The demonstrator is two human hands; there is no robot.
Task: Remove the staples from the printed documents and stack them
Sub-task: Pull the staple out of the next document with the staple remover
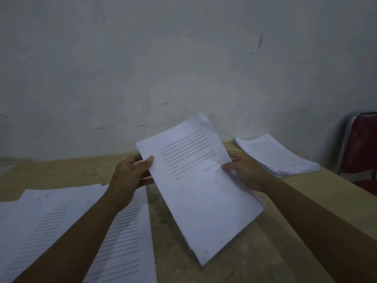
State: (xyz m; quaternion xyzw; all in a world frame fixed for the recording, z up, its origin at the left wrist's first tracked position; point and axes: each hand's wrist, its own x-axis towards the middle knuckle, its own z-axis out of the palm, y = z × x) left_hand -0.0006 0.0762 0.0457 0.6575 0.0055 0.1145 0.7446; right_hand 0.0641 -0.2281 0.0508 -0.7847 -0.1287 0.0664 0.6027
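A printed document [195, 193] of several white sheets is held up above the wooden table [244, 252], tilted with its top edge away from me. My left hand [130, 176] grips its left edge, thumb on the front page. My right hand [242, 170] grips the right edge, thumb on the page near the end of the text. A stack of printed papers [277, 156] lies at the table's far right. More printed sheets [67, 231] lie spread at the near left, partly under my left forearm. No staple is discernible.
A pale wall [183, 68] rises right behind the table. A red chair with a metal frame [359, 148] stands beyond the table's right edge. Bare wood shows between the left sheets and the held document.
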